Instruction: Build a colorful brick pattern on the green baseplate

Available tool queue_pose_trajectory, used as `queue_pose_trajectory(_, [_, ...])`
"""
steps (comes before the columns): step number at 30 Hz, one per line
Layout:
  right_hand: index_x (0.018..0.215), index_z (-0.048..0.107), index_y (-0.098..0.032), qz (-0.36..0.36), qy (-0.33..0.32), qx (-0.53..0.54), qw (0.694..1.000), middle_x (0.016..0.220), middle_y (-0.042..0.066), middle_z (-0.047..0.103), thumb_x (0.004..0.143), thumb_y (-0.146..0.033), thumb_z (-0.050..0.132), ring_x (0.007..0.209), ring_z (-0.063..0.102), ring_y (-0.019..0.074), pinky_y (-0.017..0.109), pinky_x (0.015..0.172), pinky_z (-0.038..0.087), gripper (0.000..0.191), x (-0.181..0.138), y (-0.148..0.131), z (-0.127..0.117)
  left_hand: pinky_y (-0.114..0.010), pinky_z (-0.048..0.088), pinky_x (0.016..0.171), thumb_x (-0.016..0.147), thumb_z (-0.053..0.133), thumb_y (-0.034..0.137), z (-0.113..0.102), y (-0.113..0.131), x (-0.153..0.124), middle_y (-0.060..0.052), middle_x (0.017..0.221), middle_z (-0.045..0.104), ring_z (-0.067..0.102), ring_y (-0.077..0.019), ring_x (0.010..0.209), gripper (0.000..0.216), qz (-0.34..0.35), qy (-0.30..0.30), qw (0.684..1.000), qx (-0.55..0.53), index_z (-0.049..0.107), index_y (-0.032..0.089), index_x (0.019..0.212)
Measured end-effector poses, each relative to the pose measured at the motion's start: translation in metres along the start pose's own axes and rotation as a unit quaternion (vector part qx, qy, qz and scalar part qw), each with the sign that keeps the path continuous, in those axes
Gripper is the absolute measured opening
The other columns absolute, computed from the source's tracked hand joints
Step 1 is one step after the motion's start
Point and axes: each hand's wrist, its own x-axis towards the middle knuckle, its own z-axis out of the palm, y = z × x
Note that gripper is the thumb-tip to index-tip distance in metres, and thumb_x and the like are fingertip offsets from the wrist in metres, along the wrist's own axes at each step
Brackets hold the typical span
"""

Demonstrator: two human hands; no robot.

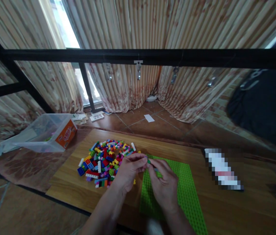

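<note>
From the head camera, looking down over the person's forearms, both hands meet above a low wooden table [74, 186]. The left hand [129, 171] has its fingers curled and pressed together at the tips, pinching a small green brick [149, 161]. The right hand [163, 186] comes in from the other side, its thumb and forefinger closed on the same brick, so the piece sits between the two sets of fingertips. It is held just above the near-left corner of a bright green baseplate [186, 192] that lies flat on the table.

Just to the left of the hands lies a loose pile of coloured bricks [101, 160], spread on the wood and touching nothing else. Further left, off the table, a clear plastic tub [37, 133] with an orange label lies tilted. A black bar [152, 57] crosses the view in front of patterned curtains [133, 29].
</note>
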Motion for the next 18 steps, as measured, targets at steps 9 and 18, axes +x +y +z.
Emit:
queue_pose_trajectory(9, [0.095,0.070,-0.019,0.040,-0.082,-0.103,0.990,0.091,0.005,0.070,0.091,-0.026,0.052,0.086,0.063,0.0184,0.032,0.082,0.048,0.020,0.000,0.007,0.025,-0.018,0.048,0.064,0.055,0.085,0.027,-0.030,0.036,0.005,-0.001,0.073,0.068,0.062,-0.0079,0.064,0.033,0.122,0.150,0.978,-0.074,0.069,0.012,0.080])
queue_pose_trajectory(18, [0.096,0.071,-0.021,0.003,-0.154,-0.133,0.979,0.089,0.004,0.068,0.092,-0.025,0.052,0.088,0.060,0.0203,0.034,0.083,0.045,0.019,0.000,-0.007,0.056,-0.017,0.046,0.058,0.063,0.079,0.030,-0.048,0.051,-0.002,-0.001,0.069,0.065,0.059,-0.0072,0.060,0.028,0.113,0.128,0.984,-0.059,0.068,0.012,0.081])
